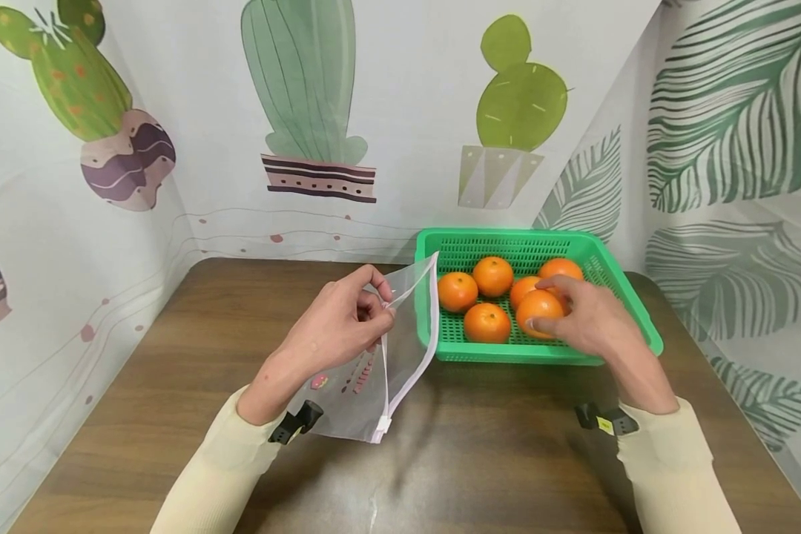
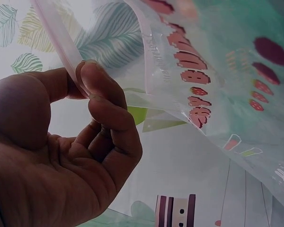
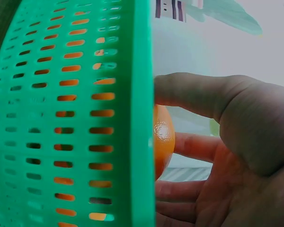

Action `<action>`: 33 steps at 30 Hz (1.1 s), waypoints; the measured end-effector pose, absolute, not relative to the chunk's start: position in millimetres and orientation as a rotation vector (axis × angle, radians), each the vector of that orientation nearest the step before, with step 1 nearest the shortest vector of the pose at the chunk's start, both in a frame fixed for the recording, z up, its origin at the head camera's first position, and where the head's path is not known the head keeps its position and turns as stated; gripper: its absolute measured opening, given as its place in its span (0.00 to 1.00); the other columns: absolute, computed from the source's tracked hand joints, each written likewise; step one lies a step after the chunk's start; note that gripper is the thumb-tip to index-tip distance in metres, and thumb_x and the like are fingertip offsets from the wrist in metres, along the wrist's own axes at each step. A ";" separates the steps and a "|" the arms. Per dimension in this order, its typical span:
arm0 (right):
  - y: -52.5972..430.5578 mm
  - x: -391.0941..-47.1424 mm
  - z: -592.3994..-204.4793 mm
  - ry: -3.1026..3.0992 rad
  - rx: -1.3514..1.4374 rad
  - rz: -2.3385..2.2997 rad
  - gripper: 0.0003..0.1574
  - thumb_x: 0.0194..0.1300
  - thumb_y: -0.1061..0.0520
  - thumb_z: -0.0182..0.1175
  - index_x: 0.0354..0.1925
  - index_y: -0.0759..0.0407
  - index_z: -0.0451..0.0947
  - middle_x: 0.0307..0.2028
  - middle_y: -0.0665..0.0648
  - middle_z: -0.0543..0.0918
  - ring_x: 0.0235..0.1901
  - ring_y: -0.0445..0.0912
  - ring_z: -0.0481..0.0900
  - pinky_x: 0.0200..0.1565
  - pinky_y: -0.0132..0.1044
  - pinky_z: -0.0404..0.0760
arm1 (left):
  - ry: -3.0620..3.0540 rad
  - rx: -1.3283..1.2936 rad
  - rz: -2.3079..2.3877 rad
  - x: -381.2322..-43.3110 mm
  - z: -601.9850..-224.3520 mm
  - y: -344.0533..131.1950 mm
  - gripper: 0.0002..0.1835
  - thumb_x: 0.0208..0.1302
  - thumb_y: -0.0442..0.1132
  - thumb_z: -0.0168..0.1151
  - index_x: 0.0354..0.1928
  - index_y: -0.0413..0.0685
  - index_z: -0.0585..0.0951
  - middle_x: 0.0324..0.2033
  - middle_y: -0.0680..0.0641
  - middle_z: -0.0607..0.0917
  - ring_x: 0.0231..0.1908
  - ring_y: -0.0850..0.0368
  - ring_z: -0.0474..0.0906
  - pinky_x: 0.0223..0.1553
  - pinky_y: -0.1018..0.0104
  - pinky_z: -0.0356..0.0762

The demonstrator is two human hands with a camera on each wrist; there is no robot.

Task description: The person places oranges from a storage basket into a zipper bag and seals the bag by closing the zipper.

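A clear zip bag (image 1: 410, 326) with a pale pink rim and a white slider hangs from my left hand (image 1: 337, 320), its mouth spread toward the basket. Thumb and fingertips pinch one edge of it, as the left wrist view also shows; red lettering and strawberry prints mark the bag (image 2: 184, 56). Over the right part of the green basket (image 1: 527, 354), my right hand (image 1: 590, 315) grips an orange (image 1: 539, 313) between thumb and fingers. In the right wrist view the basket wall (image 3: 142, 142) covers the fingertips and most of that orange (image 3: 163, 142).
Several other oranges (image 1: 486, 322) lie in the basket, some left of the held one and some behind it. The basket stands at the back right of the brown wooden table (image 1: 467, 445). Behind the table hangs a white cloth (image 1: 414, 111) printed with cacti and leaves.
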State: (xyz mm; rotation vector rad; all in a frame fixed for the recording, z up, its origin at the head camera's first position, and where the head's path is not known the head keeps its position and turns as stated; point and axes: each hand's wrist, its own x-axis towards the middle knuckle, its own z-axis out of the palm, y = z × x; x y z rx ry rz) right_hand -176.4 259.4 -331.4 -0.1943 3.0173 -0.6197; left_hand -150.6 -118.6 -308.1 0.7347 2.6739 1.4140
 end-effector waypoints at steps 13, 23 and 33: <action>250.7 -161.8 -317.2 3.075 -0.234 -0.645 0.45 0.62 0.37 0.74 0.70 0.53 0.76 0.60 0.69 0.82 0.47 0.61 0.79 0.42 0.50 0.74 | 2.675 0.742 1.399 -151.7 -310.6 -116.9 0.10 0.64 0.32 0.57 0.46 0.50 0.75 0.16 0.55 0.81 0.18 0.57 0.78 0.26 0.63 0.75; 240.8 -149.1 -306.9 3.112 -0.312 -0.715 0.38 0.62 0.39 0.75 0.66 0.48 0.80 0.55 0.62 0.85 0.43 0.56 0.81 0.41 0.46 0.73 | 2.667 0.747 1.397 -151.4 -310.8 -115.8 0.10 0.65 0.33 0.57 0.46 0.52 0.75 0.17 0.55 0.81 0.19 0.57 0.79 0.27 0.62 0.76; 233.2 -138.7 -299.3 3.072 -0.388 -0.803 0.35 0.63 0.37 0.75 0.64 0.44 0.81 0.52 0.58 0.86 0.46 0.56 0.86 0.44 0.47 0.79 | 2.669 0.753 1.385 -150.7 -312.0 -114.0 0.09 0.67 0.34 0.58 0.46 0.51 0.75 0.17 0.55 0.82 0.19 0.57 0.79 0.27 0.63 0.76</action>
